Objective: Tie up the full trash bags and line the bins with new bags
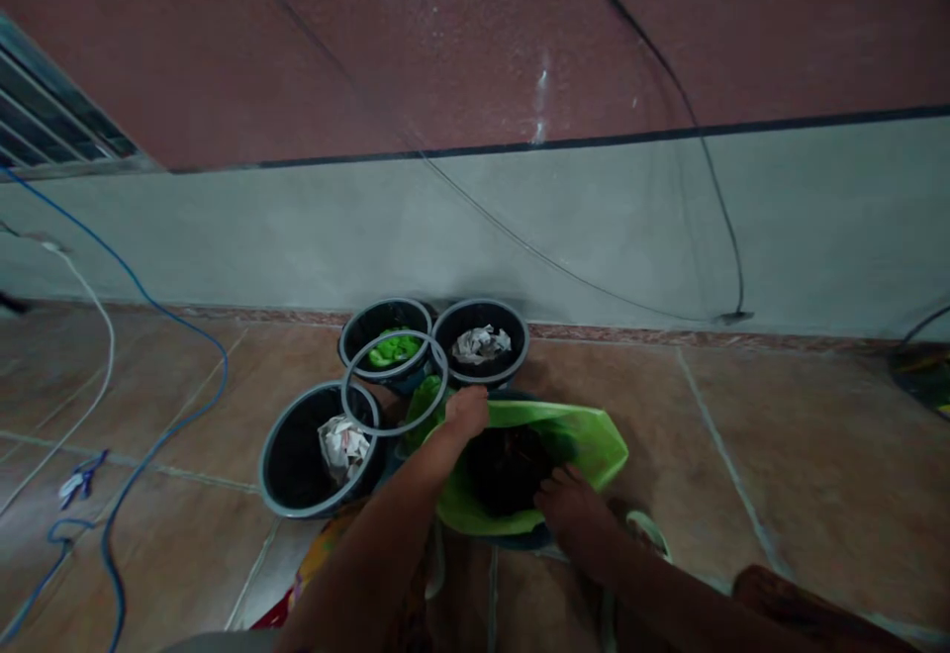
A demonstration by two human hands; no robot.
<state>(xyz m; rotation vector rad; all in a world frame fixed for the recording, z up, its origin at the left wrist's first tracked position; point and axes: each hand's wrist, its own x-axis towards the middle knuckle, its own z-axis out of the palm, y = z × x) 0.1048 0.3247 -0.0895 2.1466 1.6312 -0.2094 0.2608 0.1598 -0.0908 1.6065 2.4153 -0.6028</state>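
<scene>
A bright green plastic bag (594, 445) lines a dark bin in front of me, its mouth spread wide and its inside dark. My left hand (467, 412) is closed on the bag's upper left edge. At the lower right edge, my right hand (568, 501) has its fingers curled over the green plastic; their tips are hard to make out in the shadow. A loose grey ring (443, 376) rests across the neighbouring bins, just left of my left hand.
Three more black bins stand close by: one with green plastic (395, 349), one with crumpled paper (482, 344), and a left one (293, 455) also with paper. A blue hose (159, 445) and a white cable (108, 336) cross the tiled floor. A painted wall (594, 218) runs behind.
</scene>
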